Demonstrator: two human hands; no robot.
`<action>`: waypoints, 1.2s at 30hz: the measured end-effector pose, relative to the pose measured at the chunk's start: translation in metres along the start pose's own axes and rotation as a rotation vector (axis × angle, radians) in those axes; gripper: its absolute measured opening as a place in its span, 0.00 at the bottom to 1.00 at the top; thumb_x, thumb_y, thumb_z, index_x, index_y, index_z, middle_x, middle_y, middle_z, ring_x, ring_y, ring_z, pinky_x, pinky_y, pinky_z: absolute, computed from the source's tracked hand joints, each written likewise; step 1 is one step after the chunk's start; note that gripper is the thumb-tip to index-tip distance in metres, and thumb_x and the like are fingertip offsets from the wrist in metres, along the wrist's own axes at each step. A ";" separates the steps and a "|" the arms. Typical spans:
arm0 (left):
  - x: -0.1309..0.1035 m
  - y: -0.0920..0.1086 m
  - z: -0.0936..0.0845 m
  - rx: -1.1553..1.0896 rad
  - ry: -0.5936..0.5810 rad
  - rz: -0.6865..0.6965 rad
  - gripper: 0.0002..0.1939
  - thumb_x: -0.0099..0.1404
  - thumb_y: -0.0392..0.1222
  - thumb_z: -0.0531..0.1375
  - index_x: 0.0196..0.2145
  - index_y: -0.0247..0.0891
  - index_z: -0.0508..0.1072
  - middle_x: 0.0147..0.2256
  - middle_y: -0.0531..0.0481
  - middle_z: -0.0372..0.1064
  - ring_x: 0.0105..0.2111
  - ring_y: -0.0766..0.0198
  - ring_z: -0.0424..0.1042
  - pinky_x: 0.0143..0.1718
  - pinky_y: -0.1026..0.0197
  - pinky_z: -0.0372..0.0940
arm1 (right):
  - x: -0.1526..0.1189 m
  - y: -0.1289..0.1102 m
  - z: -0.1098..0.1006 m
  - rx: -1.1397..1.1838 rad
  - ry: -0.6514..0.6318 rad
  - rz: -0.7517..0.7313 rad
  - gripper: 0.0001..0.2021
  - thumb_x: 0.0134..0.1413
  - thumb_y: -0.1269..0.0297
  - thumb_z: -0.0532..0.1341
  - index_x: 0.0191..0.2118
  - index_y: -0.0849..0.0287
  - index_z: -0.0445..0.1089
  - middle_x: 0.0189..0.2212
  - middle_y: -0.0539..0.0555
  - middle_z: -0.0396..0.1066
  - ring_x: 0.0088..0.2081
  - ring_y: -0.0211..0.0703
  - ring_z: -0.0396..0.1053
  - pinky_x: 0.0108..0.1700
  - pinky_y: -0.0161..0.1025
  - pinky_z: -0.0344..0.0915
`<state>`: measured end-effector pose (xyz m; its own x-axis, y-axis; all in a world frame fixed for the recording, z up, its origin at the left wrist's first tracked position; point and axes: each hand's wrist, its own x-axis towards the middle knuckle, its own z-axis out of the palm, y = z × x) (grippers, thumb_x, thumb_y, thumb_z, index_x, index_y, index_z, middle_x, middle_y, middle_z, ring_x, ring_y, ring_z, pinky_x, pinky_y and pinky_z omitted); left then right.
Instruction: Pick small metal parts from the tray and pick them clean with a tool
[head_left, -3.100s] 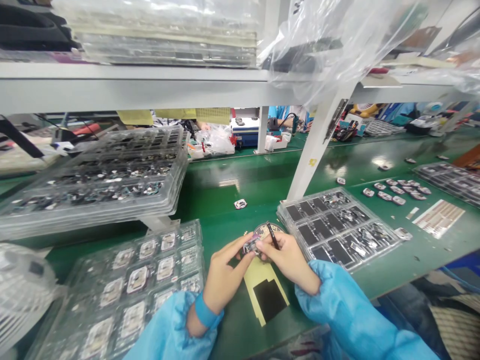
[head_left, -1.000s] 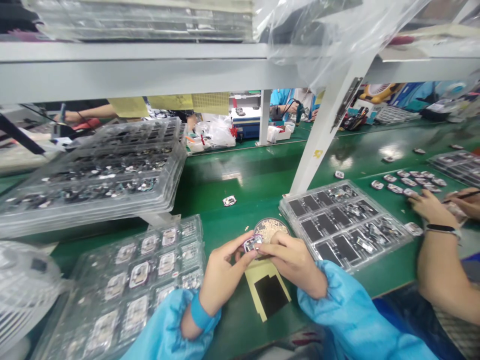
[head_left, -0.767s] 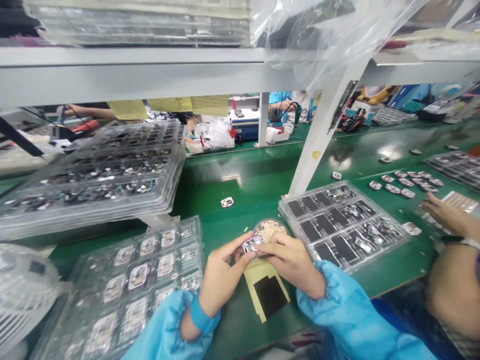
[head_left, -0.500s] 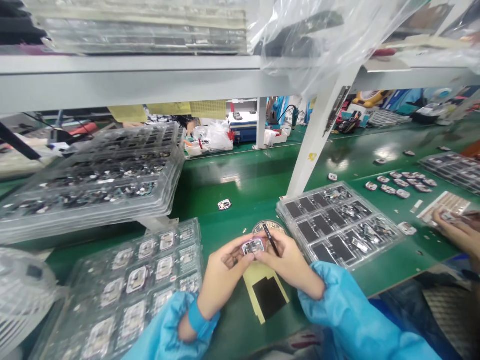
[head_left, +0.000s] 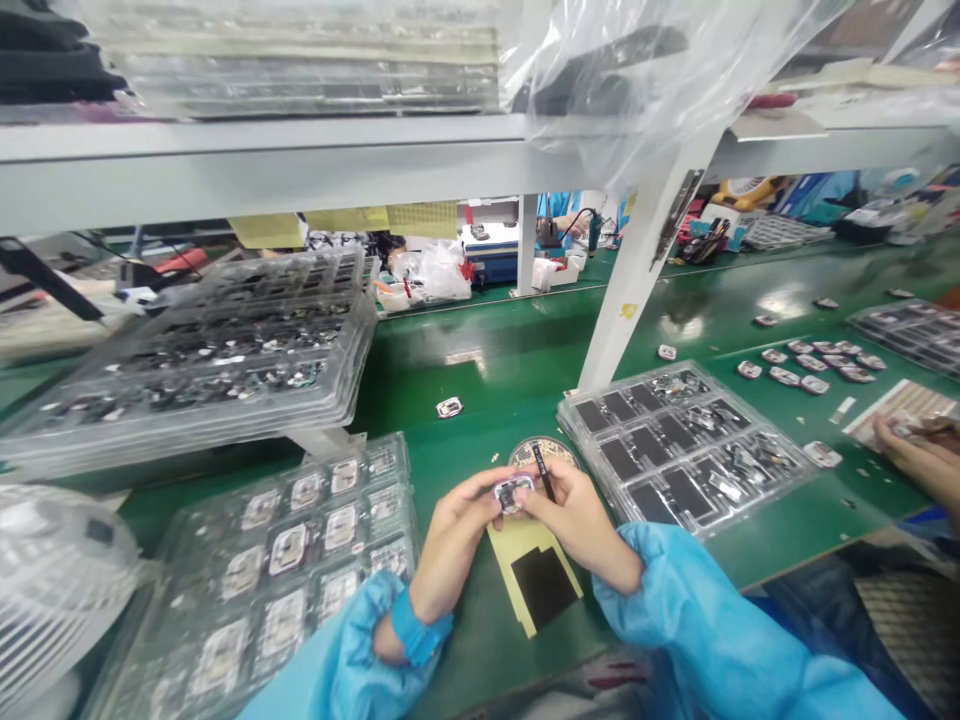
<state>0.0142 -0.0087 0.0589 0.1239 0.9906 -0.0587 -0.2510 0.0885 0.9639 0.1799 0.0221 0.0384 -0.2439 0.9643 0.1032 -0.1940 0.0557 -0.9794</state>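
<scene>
Between my two hands is a small rounded device housing [head_left: 514, 493] with parts showing inside. My left hand [head_left: 455, 535] grips its left side. My right hand [head_left: 581, 515] pinches its right side, the thumb lying over the open face, and also holds a black pen-like tool [head_left: 543, 472] slanting up between the fingers. Below the hands lies a yellow sheet [head_left: 508, 580] with a black square [head_left: 547, 590] on it. Just behind them sits a round dish [head_left: 559, 447] of tiny parts, partly hidden by my right hand.
Trays of housings [head_left: 289, 548] and of black screens [head_left: 679, 440] flank the hands. Stacked trays [head_left: 195, 350] stand back left, a white fan [head_left: 60, 590] at left. A shelf post [head_left: 615, 310] rises behind. Another person's hand [head_left: 919, 450] works at far right.
My right thumb has moved onto the face of the housing. The view has shifted slightly, so the trays and fan appear a little further right.
</scene>
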 end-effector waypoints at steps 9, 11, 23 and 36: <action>-0.001 -0.012 0.005 0.401 0.070 0.217 0.16 0.65 0.39 0.62 0.50 0.40 0.77 0.48 0.44 0.75 0.45 0.56 0.75 0.48 0.57 0.70 | 0.004 0.001 -0.003 -0.143 -0.008 0.003 0.16 0.48 0.52 0.72 0.34 0.60 0.74 0.30 0.52 0.75 0.34 0.45 0.73 0.37 0.40 0.71; -0.003 -0.014 0.006 0.514 0.113 0.224 0.16 0.66 0.39 0.62 0.52 0.42 0.77 0.49 0.45 0.76 0.45 0.57 0.75 0.47 0.57 0.70 | 0.004 0.002 -0.002 -0.160 0.008 -0.025 0.16 0.49 0.52 0.72 0.32 0.59 0.72 0.29 0.52 0.75 0.34 0.45 0.72 0.37 0.39 0.70; 0.000 -0.021 0.005 0.341 0.136 0.097 0.15 0.63 0.42 0.65 0.47 0.38 0.79 0.46 0.44 0.79 0.43 0.55 0.78 0.45 0.57 0.72 | 0.003 0.004 0.000 -0.322 0.037 -0.022 0.15 0.51 0.52 0.70 0.32 0.61 0.74 0.26 0.49 0.72 0.29 0.41 0.68 0.32 0.36 0.66; -0.002 -0.010 0.001 0.750 0.124 0.358 0.16 0.67 0.35 0.57 0.50 0.44 0.77 0.39 0.49 0.74 0.38 0.61 0.72 0.42 0.61 0.65 | 0.002 -0.006 -0.013 -0.555 0.015 -0.490 0.04 0.61 0.65 0.64 0.40 0.57 0.76 0.36 0.56 0.72 0.41 0.47 0.71 0.46 0.45 0.69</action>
<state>0.0177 -0.0113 0.0500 0.0414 0.9536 0.2981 0.4553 -0.2836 0.8440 0.1931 0.0275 0.0420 -0.2393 0.7983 0.5527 0.2329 0.5998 -0.7655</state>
